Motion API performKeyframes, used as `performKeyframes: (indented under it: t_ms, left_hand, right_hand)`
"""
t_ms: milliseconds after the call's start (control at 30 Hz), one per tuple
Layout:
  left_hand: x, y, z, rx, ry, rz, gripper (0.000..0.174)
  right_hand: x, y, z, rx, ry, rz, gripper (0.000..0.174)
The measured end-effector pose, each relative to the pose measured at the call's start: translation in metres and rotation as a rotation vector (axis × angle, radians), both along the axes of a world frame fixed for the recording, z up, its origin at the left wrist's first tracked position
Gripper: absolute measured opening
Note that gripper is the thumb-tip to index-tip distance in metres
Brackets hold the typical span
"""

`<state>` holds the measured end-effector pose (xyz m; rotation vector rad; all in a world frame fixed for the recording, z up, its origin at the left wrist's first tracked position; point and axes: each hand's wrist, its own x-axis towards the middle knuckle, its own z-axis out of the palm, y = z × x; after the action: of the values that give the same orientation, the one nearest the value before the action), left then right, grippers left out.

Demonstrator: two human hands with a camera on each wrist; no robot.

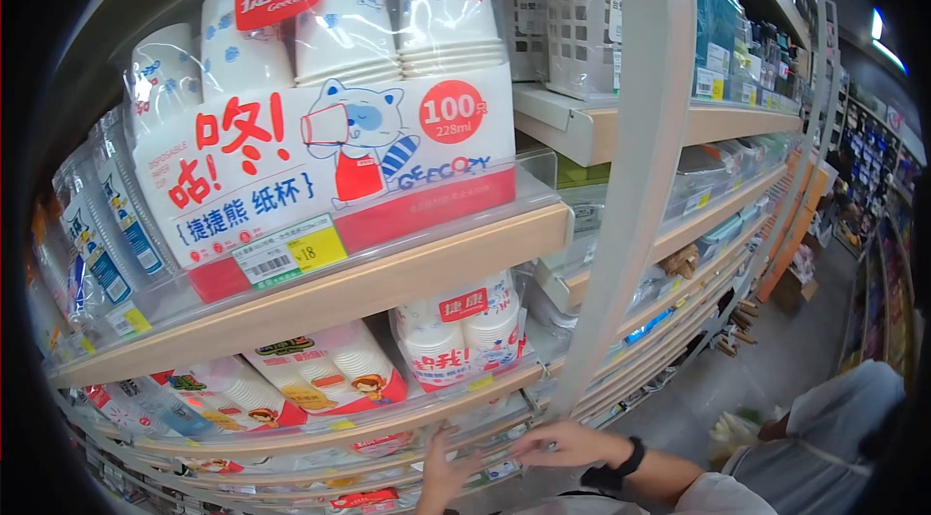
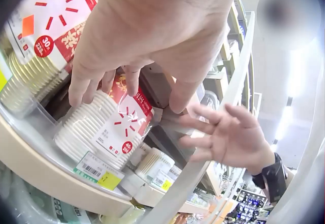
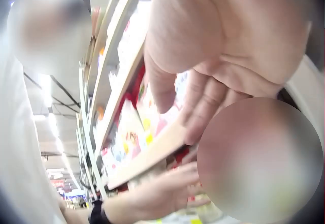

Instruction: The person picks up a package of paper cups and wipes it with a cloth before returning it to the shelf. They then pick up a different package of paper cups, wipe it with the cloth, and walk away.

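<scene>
evidently the left hand (image 2: 152, 36) is hovering empty, fingers loose, with the paper-cup pack (image 2: 114, 137) at seven o'clock and the loose, empty right hand (image 2: 228, 140) at five in the left wrist view, seemingly a reaching step calling for curling fingers.

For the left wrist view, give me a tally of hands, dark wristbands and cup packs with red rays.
Left hand plus right hand: 2
Dark wristband: 1
Upper cup pack plus lower cup pack: 2
Total: 5
</scene>
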<state>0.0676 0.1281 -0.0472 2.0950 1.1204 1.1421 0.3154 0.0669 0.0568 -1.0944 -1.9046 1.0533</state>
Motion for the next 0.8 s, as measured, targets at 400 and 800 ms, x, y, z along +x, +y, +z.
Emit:
performKeyframes:
  t_ms: [400, 800]
  left_hand:
    - [-0.015, -0.017, 0.058, -0.36, -0.209, -0.275, 0.034]
    - [-0.028, -0.028, 0.06, -0.273, -0.212, -0.306, 0.033]
  right_hand:
    - [0.203, 0.037, 0.064, 0.872, -0.265, -1.453, 0.06]
    - [0.243, 0.058, 0.046, 0.596, -0.135, -1.35, 0.025]
